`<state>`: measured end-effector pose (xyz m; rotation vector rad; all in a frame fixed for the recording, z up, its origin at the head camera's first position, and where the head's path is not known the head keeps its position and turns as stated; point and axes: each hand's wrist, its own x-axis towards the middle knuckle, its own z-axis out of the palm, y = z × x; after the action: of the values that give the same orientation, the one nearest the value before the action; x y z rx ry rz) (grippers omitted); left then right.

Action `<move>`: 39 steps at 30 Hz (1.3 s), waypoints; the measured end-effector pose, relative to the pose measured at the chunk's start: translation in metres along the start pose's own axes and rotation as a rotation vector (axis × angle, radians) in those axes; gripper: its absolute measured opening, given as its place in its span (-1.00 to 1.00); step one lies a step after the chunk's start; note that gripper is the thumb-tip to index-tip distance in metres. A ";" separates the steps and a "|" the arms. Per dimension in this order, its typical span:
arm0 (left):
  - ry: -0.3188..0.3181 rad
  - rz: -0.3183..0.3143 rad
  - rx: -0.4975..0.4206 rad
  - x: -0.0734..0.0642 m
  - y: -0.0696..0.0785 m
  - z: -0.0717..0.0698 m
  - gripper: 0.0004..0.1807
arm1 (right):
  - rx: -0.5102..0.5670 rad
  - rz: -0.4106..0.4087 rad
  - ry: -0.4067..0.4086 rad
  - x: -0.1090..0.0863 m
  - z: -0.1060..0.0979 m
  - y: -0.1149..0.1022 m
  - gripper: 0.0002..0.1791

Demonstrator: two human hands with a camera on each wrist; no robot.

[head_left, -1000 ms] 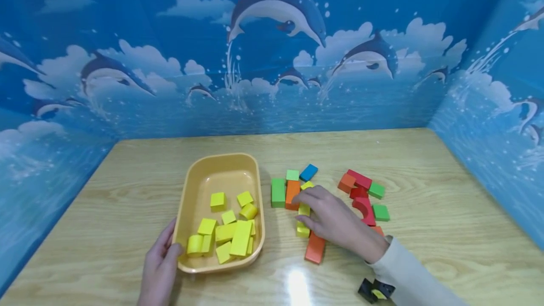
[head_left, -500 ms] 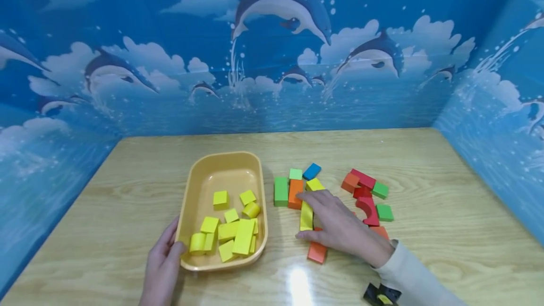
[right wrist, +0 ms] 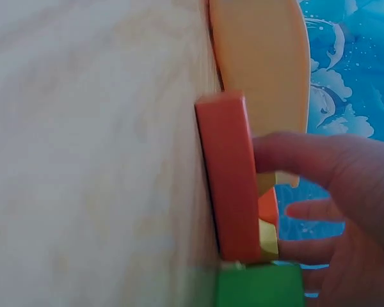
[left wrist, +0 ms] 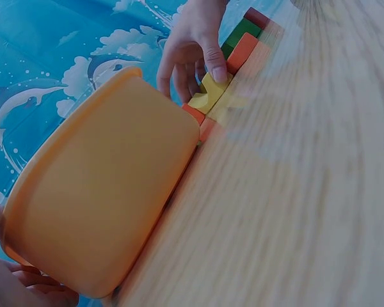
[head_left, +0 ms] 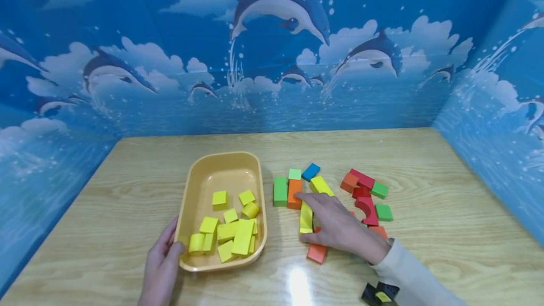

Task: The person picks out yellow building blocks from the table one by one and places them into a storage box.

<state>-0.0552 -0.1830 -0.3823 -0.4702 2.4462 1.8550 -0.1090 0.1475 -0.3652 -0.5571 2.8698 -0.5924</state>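
My left hand (head_left: 160, 263) grips the near left side of a tan plastic tray (head_left: 183, 211), thumb at the rim and fingers against the outer wall. Several yellow blocks (head_left: 242, 237) lie inside it. To the right of the tray, my right hand (head_left: 335, 218) pinches a yellow notched block (head_left: 306, 221) between thumb and fingers, thumb at its near end. In the left wrist view this yellow block (left wrist: 208, 96) sits low among the others. Another yellow block (head_left: 321, 185) lies just beyond the fingers. A red-orange block (head_left: 316, 253) lies nearest the right thumb.
Green (head_left: 280, 191), orange (head_left: 295, 194) and blue (head_left: 311, 171) blocks lie between tray and right hand. Farther right are a red arch block (head_left: 369, 210) and several red and green blocks. A black device (head_left: 378, 293) sits by the right sleeve. Dolphin-printed walls (head_left: 272, 60) enclose the table.
The right thumb has closed in on the near end of the yellow notched block. The yellow block beyond the fingers has turned and shows more. The left hand keeps its hold on the tray.
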 end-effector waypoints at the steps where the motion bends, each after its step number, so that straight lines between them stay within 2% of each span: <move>1: 0.000 -0.007 0.010 0.000 0.000 -0.001 -0.27 | 0.005 0.005 0.000 0.000 -0.001 -0.001 -0.04; 5: 0.011 -0.039 0.052 -0.001 -0.001 -0.004 -0.25 | 0.028 -0.023 0.019 0.005 -0.014 -0.009 -0.04; 10: 0.030 -0.039 0.056 -0.002 -0.005 -0.006 -0.26 | 0.084 -0.075 0.096 0.015 -0.032 -0.028 -0.03; 13: 0.037 -0.028 0.049 -0.002 -0.006 -0.006 -0.27 | 0.148 -0.113 0.118 0.023 -0.034 -0.043 -0.02; 16: 0.030 -0.027 0.040 -0.002 -0.007 -0.004 -0.26 | 0.175 -0.166 0.094 0.037 -0.031 -0.060 -0.03; 22: 0.017 -0.023 -0.011 -0.002 -0.006 0.000 -0.26 | 0.081 -0.305 0.065 0.084 -0.020 -0.086 -0.10; 25: 0.006 -0.025 -0.014 -0.001 -0.004 0.002 -0.26 | 0.051 -0.325 0.056 0.100 -0.010 -0.092 -0.09; 31: -0.008 0.028 -0.002 0.000 0.000 0.002 -0.28 | -0.025 -0.271 0.013 0.110 0.009 -0.097 -0.10; 39: -0.027 0.018 0.030 0.001 0.002 -0.001 -0.28 | -0.245 -0.250 0.009 0.107 0.019 -0.099 -0.14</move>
<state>-0.0564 -0.1836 -0.3806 -0.4207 2.4653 1.8156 -0.1710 0.0146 -0.3500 -0.9615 2.9218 -0.2747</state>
